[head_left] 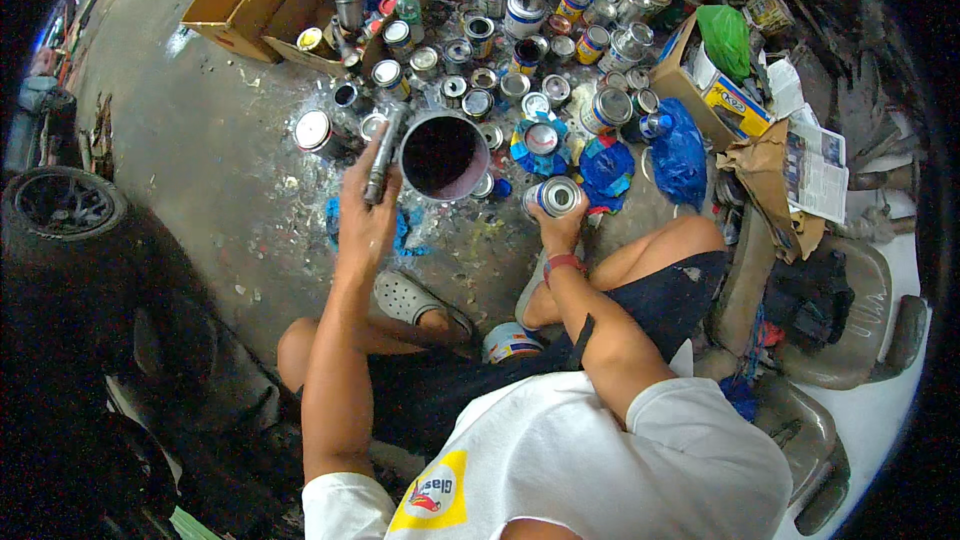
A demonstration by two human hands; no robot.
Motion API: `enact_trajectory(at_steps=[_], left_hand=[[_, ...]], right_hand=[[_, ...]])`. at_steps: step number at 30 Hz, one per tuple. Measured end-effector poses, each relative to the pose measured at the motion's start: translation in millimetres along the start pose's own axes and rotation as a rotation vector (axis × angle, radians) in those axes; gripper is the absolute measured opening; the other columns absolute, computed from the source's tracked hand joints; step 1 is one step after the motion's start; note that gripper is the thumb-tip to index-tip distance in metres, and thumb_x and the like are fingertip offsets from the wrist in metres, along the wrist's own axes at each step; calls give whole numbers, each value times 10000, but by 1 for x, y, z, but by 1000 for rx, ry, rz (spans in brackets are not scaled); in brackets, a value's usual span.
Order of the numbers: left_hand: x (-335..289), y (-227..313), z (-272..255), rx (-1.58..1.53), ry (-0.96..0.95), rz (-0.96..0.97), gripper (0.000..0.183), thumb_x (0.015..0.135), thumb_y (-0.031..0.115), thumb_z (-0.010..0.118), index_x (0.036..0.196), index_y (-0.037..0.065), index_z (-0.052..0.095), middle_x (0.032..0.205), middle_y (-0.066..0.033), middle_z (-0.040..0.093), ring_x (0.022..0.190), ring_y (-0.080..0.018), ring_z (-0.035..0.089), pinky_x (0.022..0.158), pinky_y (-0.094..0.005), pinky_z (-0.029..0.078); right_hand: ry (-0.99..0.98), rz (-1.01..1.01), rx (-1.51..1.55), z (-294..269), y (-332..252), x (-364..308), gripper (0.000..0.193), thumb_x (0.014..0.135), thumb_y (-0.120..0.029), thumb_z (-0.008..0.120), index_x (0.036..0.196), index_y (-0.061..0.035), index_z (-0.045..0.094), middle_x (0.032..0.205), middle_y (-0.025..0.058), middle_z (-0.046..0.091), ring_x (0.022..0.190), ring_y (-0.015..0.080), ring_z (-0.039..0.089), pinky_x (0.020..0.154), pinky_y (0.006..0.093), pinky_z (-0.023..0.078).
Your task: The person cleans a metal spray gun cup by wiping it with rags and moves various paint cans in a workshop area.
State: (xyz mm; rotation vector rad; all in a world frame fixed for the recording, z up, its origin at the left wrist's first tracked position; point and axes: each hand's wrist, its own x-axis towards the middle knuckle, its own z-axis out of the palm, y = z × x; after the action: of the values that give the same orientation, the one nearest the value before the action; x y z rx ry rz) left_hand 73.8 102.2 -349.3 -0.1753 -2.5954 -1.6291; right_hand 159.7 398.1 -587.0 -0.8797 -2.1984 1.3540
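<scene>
Left hand (pixel 365 215) gripping tool (pixel 383 155) beside open cup (pixel 440 155); right hand (pixel 560 230) clamping can (pixel 553 197). Likely mixing; pouring needs a steady tilt.

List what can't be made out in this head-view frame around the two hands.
- Left hand: grips a grey tool; its tip is hidden behind the big can.
- Big can: interior too dark to tell contents.
- Right hand: covers the small tin's side.
- Can between the legs: partly hidden by the legs.
</scene>
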Motion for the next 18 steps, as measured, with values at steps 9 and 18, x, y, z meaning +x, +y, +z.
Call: enact_trajectory(at_steps=[9,18], left_hand=[[-3,-9,5,19,-120,-258,485,1008,254,618,1453,76,543,1189,-200,719,1027,-222,680,933,-348,500],[4,-26,20,66,-76,-212,499,972,319,646,1409,85,589,1205,-264,683,1111,-363,671,959,-413,494]], right_hand=[[-18,-47,162,-21,-60,11,884,620,-142,953,1342,-50,452,1220,100,578,1128,239,581,1014,379,459],[-139,-680,-13,-78,-238,32,818,629,-209,943,1300,-46,505,1188,146,589,1103,326,595,989,430,476]])
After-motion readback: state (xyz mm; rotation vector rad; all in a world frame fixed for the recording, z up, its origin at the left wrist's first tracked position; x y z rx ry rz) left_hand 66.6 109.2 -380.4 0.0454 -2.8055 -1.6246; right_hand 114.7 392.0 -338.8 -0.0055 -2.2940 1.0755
